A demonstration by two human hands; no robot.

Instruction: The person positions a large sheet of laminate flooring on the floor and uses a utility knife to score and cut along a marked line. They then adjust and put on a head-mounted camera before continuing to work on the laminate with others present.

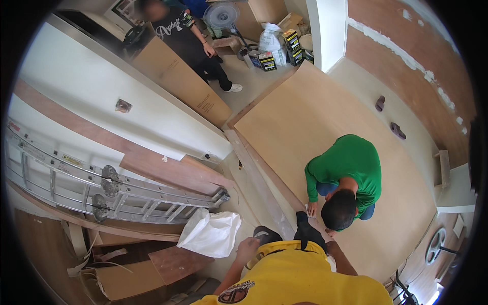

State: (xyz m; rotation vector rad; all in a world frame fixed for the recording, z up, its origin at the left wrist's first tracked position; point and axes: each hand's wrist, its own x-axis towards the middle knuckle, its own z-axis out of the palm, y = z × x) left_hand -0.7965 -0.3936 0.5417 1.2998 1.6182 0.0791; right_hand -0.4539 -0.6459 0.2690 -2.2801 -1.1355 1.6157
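My left hand (247, 249) hangs beside my yellow shirt (300, 277), close to my left leg; its fingers are too small and bunched to read. A crumpled white sack (212, 233) lies just left of it. On the other side, my right hand (333, 248) is low beside my right leg, its fingers mostly hidden. A co-worker in a green long-sleeved top (351, 162) crouches in front of me on a large tan board (284, 119). One hand of that co-worker (312, 209) rests at the board's edge, near my dark-socked foot (302, 217).
An aluminium folding ladder (147, 195) lies along the left wall, above cardboard and wood offcuts (129, 279). A long strip (259, 185) runs along the board's left edge. Another person (185, 40) stands behind a tall carton (178, 81). Slippers (398, 130) sit at the right.
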